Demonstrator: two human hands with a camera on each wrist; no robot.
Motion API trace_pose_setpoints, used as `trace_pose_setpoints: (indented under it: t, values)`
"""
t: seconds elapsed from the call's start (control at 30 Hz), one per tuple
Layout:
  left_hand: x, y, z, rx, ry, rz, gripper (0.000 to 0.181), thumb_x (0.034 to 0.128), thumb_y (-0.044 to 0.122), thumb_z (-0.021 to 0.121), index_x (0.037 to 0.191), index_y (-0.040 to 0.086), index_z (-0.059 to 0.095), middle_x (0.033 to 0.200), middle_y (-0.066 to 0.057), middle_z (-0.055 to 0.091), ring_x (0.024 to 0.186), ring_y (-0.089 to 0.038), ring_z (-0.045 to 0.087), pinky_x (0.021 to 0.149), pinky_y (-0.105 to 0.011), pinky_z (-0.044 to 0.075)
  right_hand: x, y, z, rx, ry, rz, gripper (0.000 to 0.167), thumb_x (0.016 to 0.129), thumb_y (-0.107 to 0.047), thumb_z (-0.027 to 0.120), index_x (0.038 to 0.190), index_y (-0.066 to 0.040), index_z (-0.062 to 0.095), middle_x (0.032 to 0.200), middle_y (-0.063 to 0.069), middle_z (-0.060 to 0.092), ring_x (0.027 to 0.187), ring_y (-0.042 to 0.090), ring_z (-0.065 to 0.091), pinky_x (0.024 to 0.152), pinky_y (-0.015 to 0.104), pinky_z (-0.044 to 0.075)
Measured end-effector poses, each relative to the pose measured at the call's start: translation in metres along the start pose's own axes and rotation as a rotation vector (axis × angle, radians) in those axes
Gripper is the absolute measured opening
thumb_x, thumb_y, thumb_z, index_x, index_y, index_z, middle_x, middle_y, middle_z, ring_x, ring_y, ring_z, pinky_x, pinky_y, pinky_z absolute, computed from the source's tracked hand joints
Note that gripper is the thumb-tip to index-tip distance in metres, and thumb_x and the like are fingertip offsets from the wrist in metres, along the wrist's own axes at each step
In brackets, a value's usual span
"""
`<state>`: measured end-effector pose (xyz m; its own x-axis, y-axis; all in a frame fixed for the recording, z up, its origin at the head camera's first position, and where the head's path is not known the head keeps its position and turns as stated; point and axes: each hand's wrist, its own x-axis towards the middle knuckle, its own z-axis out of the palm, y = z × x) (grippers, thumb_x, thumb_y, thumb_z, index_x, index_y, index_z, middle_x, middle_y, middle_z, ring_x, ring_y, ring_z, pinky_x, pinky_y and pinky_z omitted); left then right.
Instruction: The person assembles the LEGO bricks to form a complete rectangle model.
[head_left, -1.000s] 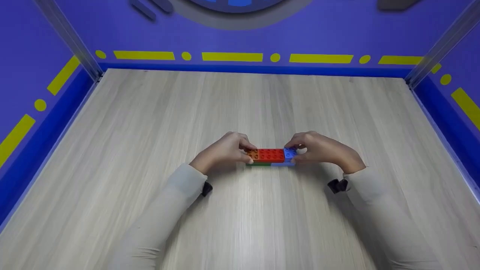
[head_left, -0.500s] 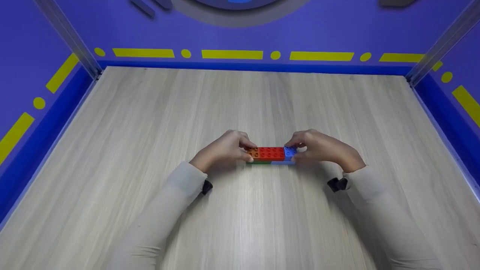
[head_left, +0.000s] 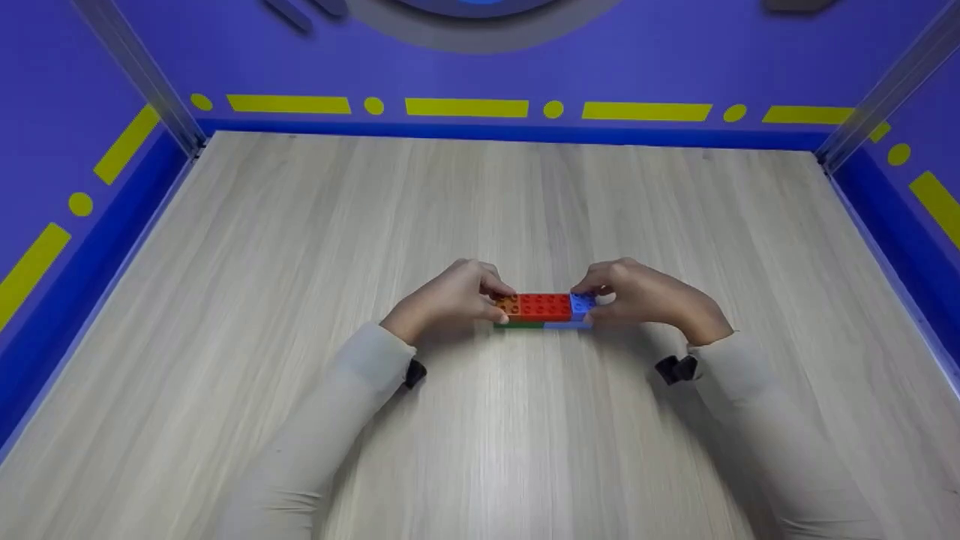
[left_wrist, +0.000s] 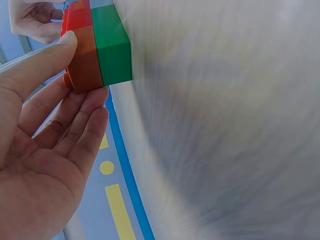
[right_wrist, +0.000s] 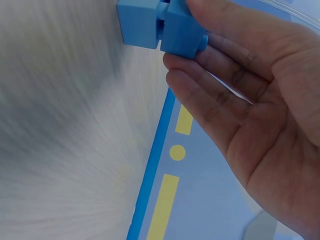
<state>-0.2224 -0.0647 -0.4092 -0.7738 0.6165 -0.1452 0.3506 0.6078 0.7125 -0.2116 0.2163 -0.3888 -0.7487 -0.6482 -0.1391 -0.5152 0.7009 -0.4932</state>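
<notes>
A low two-layer row of toy building bricks lies across the middle of the table. On top are an orange brick (head_left: 511, 305), a red brick (head_left: 545, 306) and a blue brick (head_left: 581, 304). Underneath sit a green brick (left_wrist: 112, 45) and a second blue brick (right_wrist: 139, 22). My left hand (head_left: 448, 298) pinches the orange brick at the left end, thumb on the near side and fingers on the far side. At the right end my right hand (head_left: 646, 298) pinches the upper blue brick. In the right wrist view, a narrow gap with a stud shows between the two blue bricks.
The wood-grain table (head_left: 360, 217) extends around the bricks on all sides. Blue walls (head_left: 480, 75) with yellow markings enclose it at the back, left and right. A black strap piece (head_left: 676, 370) sits at the right wrist, another at the left.
</notes>
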Motion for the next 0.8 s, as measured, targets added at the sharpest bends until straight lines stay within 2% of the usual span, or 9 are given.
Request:
trace_pose_setpoints:
  t: [0.23,0.5,0.8]
  values:
    - [-0.0003,0.0002,-0.0003,0.003,0.003,0.003,0.039,0.0773,0.014,0.080,0.115,0.010,0.071,0.100,-0.004,0.067,0.087,-0.013,0.055,0.077,-0.022,0.044,0.0000,-0.0017,-0.0002,-0.007,0.002,0.005,0.031,0.080,-0.007,0.073,0.111,-0.004,0.072,0.104,0.007,0.068,0.093,0.023,0.063,0.081,0.040,0.055]
    - [0.0003,-0.0003,0.0003,0.003,0.006,0.008,0.040,0.0773,0.014,0.080,0.116,0.009,0.071,0.100,-0.004,0.067,0.084,-0.011,0.053,0.076,-0.023,0.043,0.0002,-0.0025,0.0009,-0.015,0.011,0.001,0.032,0.079,-0.006,0.075,0.110,-0.003,0.072,0.103,0.008,0.069,0.092,0.022,0.064,0.079,0.039,0.055]
    - [-0.0004,-0.0013,0.0012,-0.004,0.009,0.000,0.040,0.0767,0.014,0.080,0.116,0.011,0.071,0.099,-0.002,0.067,0.094,-0.022,0.056,0.080,-0.024,0.041,0.0012,-0.0026,0.0021,-0.013,0.028,-0.028,0.031,0.077,-0.004,0.077,0.107,-0.001,0.073,0.100,0.009,0.070,0.090,0.022,0.065,0.080,0.041,0.056]
